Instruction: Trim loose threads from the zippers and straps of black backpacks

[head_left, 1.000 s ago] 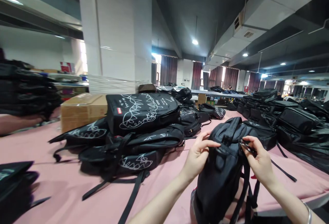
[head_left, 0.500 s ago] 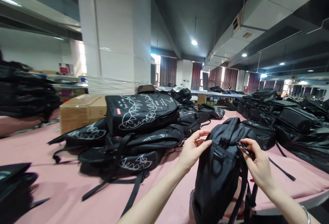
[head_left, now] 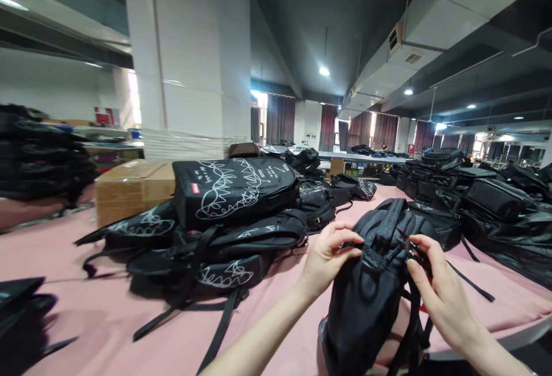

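Observation:
A plain black backpack [head_left: 366, 301] stands upright at the near edge of the pink table [head_left: 107, 330], right in front of me. My left hand [head_left: 330, 258] pinches the fabric at the bag's top, just left of the carry handle [head_left: 388, 223]. My right hand [head_left: 440, 284] is closed on a small dark metal tool [head_left: 409, 245], perhaps snips, whose tip points at the seam under the handle. The bag's straps hang down below my right hand.
A pile of black backpacks with white scribble print [head_left: 233, 189] lies mid-table, loose straps trailing toward me. A cardboard box [head_left: 133, 189] sits behind it by a white pillar [head_left: 190, 60]. More black bags [head_left: 495, 203] stack along the right, and others at the left edge [head_left: 38, 152].
My left hand shifted its pinch along the bag's top toward the handle. My right hand brought the tool's tip closer to the handle seam. The view drifted slightly right.

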A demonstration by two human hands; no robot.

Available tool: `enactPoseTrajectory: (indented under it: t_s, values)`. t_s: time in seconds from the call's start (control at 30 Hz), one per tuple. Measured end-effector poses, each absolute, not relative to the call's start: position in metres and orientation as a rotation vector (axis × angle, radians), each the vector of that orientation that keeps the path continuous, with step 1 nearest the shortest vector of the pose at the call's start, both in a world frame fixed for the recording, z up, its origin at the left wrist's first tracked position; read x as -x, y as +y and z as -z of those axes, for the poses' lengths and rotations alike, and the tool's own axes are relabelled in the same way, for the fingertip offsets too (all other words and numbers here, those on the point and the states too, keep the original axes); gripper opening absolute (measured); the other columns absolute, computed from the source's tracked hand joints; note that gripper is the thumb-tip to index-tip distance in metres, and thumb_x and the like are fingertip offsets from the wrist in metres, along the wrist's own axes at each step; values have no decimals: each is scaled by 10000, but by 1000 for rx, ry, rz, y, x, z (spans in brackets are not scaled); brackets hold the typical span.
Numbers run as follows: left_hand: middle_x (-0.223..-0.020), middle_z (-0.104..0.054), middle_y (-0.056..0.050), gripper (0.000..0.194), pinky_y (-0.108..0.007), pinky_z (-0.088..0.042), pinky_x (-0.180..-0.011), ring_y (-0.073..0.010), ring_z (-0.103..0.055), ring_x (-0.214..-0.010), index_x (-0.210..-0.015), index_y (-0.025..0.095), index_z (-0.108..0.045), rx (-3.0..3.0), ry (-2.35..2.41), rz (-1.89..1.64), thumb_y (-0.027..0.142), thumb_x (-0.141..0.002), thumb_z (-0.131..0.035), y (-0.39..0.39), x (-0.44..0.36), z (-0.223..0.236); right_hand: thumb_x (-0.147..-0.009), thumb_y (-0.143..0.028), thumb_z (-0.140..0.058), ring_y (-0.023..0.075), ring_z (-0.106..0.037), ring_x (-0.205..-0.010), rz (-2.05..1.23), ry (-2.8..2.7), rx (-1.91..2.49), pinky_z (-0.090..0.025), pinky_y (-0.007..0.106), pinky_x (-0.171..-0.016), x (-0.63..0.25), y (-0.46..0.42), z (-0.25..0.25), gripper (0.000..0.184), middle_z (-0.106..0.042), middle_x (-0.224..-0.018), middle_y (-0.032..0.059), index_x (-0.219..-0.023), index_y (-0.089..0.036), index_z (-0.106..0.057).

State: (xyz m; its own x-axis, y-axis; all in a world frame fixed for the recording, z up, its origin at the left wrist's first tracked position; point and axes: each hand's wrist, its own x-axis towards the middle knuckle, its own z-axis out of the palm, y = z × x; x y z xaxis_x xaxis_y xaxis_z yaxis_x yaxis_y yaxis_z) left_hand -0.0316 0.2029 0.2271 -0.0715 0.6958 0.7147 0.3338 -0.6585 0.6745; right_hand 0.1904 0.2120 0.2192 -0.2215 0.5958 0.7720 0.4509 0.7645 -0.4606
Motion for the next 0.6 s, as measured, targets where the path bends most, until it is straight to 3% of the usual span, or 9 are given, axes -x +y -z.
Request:
enactPoseTrajectory:
  t_s: [0.27, 0.6]
  values:
    - [-1032, -519, -73, 87, -345, -442, -872, -205, -535, -961, -688, 190, -655, -2062, 1299, -1780, 220, -745, -596, 207, 28, -233, -873, -297, -491, 152, -578, -602, 19, -2094, 628, -483, 253, -575, -188, 208, -231, 220, -650, -871, 54, -1067, -208, -547]
    - [-939, -474, -64, 137, -377, -335, -968, -213, -473, -1005, -650, 175, -561, -1958, 1329, -1682, 239, -764, -517, 206, 26, -243, -882, -271, -462, 176, -630, -716, 199, -2230, 647, -483, 255, -647, -177, 212, -247, 176, -666, -875, 64, -973, -204, -597]
